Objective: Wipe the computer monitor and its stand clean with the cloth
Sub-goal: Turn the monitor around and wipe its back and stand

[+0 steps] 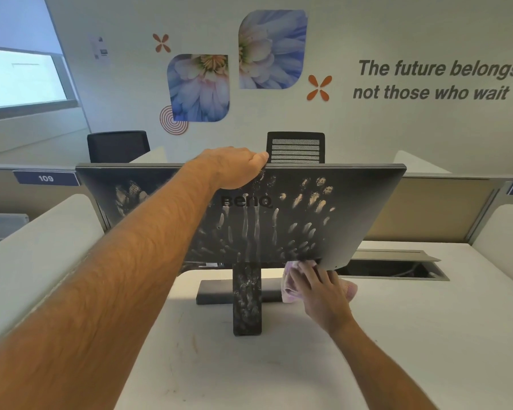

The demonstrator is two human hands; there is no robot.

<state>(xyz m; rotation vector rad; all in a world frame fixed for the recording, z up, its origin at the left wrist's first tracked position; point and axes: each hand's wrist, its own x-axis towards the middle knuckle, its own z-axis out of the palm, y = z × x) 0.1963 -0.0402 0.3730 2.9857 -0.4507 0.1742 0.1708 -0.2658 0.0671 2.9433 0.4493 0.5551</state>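
A dark monitor [353, 202] stands on the white desk with its back panel toward me, smeared with pale finger marks. Its stand [247, 300] is also streaked with white smudges, and a flat base [214, 292] runs across behind it. My left hand [234, 167] grips the monitor's top edge, fingers curled over the far side. My right hand [323, 294] holds a pink cloth [290, 287] against the monitor's lower right edge, under the panel.
The white desk [397, 335] has an open cable slot [397, 269] at the back right. White rounded dividers flank the desk on both sides. Two dark chairs [117, 146] stand behind the partition, which bears a "109" label [45, 178].
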